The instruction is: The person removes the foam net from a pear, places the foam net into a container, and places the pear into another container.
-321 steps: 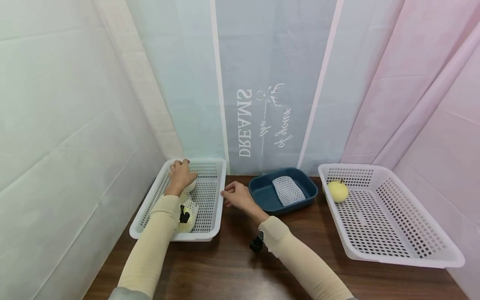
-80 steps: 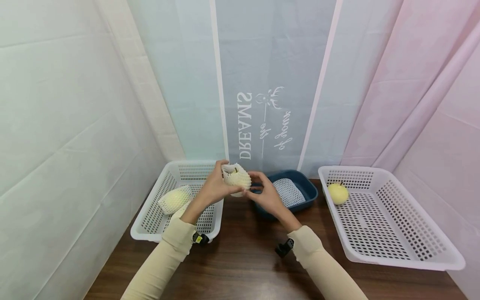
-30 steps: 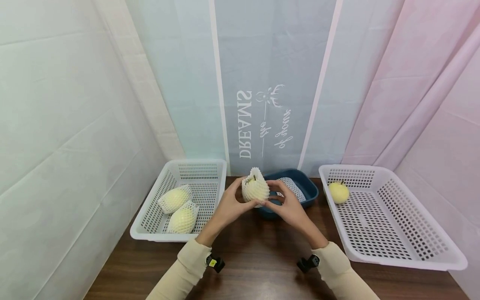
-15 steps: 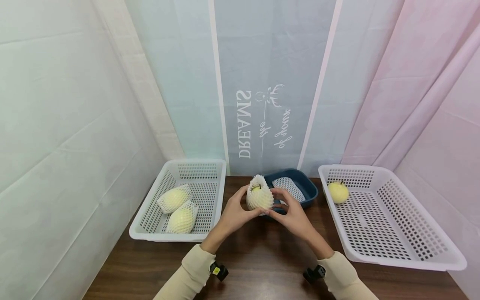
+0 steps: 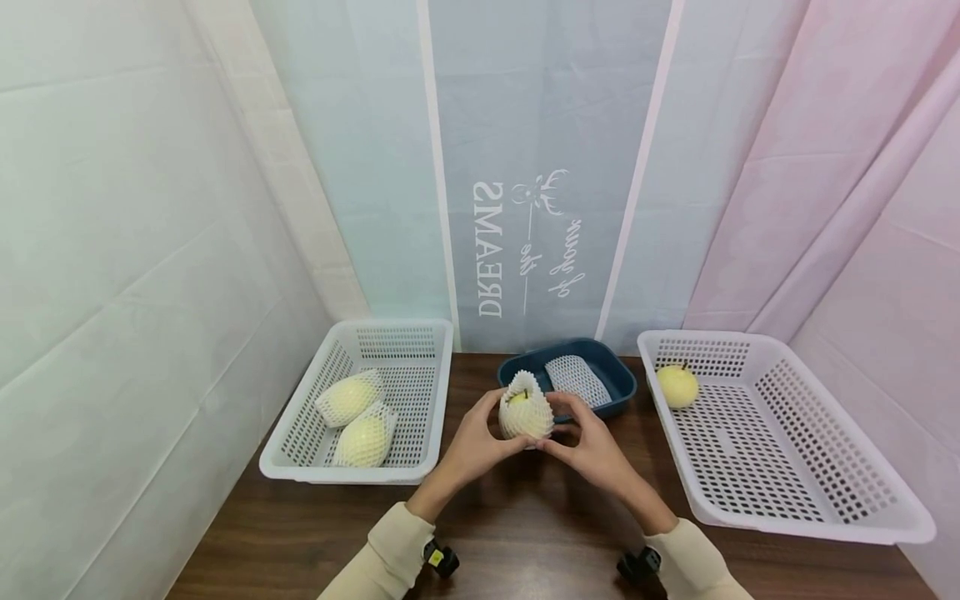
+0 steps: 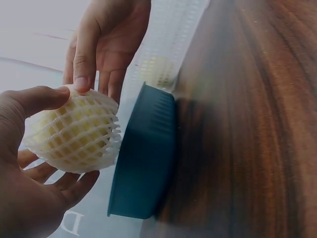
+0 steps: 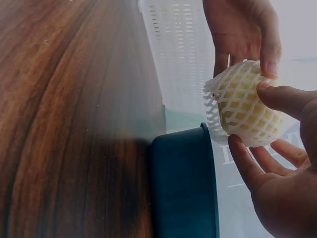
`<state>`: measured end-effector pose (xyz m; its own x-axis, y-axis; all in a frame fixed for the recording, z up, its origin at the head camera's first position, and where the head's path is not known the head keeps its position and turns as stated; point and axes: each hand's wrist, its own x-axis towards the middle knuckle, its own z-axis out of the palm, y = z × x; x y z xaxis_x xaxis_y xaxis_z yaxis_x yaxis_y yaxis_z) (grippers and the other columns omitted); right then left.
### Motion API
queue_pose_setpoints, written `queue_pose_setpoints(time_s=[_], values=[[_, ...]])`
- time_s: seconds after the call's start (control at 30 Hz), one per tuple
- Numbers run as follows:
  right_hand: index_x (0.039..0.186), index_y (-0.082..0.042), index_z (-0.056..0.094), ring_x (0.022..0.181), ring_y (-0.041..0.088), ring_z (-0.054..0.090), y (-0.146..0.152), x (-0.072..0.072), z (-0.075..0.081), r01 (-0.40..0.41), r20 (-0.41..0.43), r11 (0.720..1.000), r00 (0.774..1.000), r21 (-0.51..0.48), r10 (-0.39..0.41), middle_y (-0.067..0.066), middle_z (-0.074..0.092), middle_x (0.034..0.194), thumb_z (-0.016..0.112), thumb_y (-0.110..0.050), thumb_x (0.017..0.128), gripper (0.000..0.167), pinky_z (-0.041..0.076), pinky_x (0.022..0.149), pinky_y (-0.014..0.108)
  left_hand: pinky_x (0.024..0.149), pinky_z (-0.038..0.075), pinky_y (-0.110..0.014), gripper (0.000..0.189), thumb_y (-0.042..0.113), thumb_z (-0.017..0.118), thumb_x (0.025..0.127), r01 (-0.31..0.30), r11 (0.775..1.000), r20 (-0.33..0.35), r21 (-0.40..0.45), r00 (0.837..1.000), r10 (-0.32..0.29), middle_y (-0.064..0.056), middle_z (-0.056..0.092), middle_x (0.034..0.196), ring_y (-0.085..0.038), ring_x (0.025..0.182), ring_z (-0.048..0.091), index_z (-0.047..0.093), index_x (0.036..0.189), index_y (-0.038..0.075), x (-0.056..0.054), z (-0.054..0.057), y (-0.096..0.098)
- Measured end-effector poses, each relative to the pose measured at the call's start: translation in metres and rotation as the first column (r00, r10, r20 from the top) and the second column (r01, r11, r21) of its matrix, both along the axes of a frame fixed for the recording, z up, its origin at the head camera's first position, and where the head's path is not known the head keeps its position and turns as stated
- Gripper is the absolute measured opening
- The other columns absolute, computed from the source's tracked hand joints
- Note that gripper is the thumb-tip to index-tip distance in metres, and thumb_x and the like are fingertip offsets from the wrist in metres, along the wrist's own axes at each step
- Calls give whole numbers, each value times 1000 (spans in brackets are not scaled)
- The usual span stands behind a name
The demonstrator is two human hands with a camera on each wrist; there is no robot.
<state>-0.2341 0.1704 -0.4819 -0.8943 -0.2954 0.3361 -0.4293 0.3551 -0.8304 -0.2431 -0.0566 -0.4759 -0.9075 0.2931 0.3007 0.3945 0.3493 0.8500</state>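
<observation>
Two hands hold a pale yellow fruit (image 7: 247, 106) wrapped in a white foam net (image 7: 211, 111): the right hand (image 7: 290, 191) at the right, the left hand (image 7: 240, 29) at the top. Below, a dark teal tub (image 7: 183, 183) sits on a wood-grain table (image 7: 74, 124); a white perforated basket (image 7: 171, 44) shows hazily beyond.

Beyond the dark wood-grain tabletop (image 5: 525, 517), glossy where soft light catches it, I see a blue-grey curtain (image 5: 510, 100) with mirrored white lettering (image 5: 489, 250), between a pale creased sheet (image 5: 135, 250) on the left and pinkish cloth (image 5: 810, 167) on the right.
</observation>
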Motion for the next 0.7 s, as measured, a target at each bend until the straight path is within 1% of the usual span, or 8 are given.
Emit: queue_pose_setpoints(time_s=[0.1, 0.23, 0.33, 0.43, 0.57, 0.7], values=[[150, -3, 50, 130, 38, 60, 1, 1, -3, 4, 2, 1000, 1000, 28, -4, 19, 55, 149, 87, -7, 88, 72, 60, 98, 42, 100, 57, -44, 78, 30, 92, 85, 2, 1000, 6, -5, 1000, -2, -4, 64, 144, -21, 126, 63, 55, 151, 14, 2, -5, 0], [149, -6, 51, 130, 37, 61, 3, 4, -5, 3, 20, 998, 1000, 67, -5, 18, 56, 147, 88, -8, 88, 71, 61, 97, 38, 101, 56, -46, 77, 33, 92, 85, 8, 1000, -2, -24, 1000, -8, -3, 64, 144, -22, 128, 62, 55, 150, 14, 4, -11, -1], [150, -7, 51, 130, 36, 62, 5, 6, -6, -8, 43, 997, 999, 71, 4, 17, 56, 147, 88, -9, 88, 72, 61, 97, 36, 104, 54, -47, 77, 33, 92, 85, 12, 999, -1, -31, 1000, -12, -3, 63, 146, -22, 131, 61, 55, 150, 14, 6, -15, -2], [150, -9, 52, 130, 36, 62, 6, 7, -6, -20, 54, 998, 998, 67, 16, 16, 56, 147, 89, -9, 87, 73, 61, 97, 38, 108, 53, -49, 78, 35, 92, 85, 11, 999, 2, -38, 1000, -10, -3, 62, 148, -21, 133, 60, 55, 150, 14, 7, -17, -3], [149, -9, 53, 128, 36, 63, 6, 8, -6, -34, 31, 997, 999, 68, 32, 16, 58, 145, 89, -10, 87, 71, 61, 97, 41, 108, 52, -46, 78, 37, 92, 84, 16, 999, 3, -33, 1000, -16, 0, 62, 147, -19, 133, 60, 55, 150, 16, 9, -19, -5], [148, -9, 54, 121, 33, 65, 8, 12, -5, -49, 23, 997, 999, 62, 48, 15, 59, 143, 90, -10, 86, 71, 62, 93, 38, 104, 54, -37, 77, 38, 92, 84, 33, 999, 2, -13, 999, -33, 3, 63, 145, -17, 130, 60, 56, 148, 18, 12, -21, -7]])
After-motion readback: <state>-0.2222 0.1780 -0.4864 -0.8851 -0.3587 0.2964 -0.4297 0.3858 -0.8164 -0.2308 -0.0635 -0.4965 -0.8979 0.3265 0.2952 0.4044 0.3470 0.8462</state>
